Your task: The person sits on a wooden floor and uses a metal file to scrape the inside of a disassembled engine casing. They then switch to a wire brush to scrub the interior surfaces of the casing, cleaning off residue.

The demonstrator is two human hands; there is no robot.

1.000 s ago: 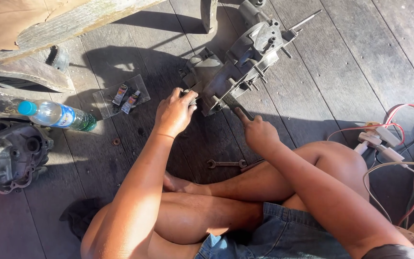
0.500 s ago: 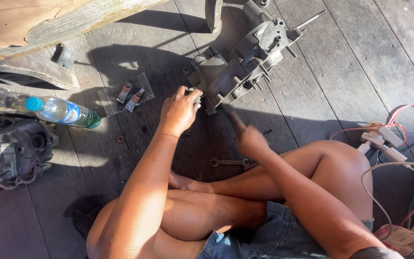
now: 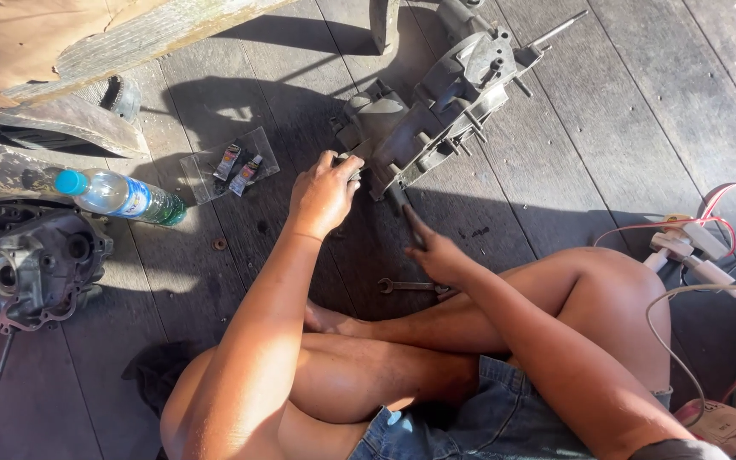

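Two hands work at the grey engine casing [image 3: 436, 111] lying on the plank floor [image 3: 606, 153]. Left hand [image 3: 324, 194] grasps its near corner; right hand [image 3: 436, 254] grips a dark tool handle [image 3: 409, 217]. Best done with the casing steadied firmly while the tool seats squarely.

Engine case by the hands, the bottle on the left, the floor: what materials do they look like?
Engine case: likely cast aluminium, dull grey, matte, with ribs and threaded studs. Bottle: clear plastic, see-through wall, blue cap. Floor: weathered wooden planks, grey-brown, with visible grain and seams. The left hand touches the case; the right hand grips a dark tool handle.
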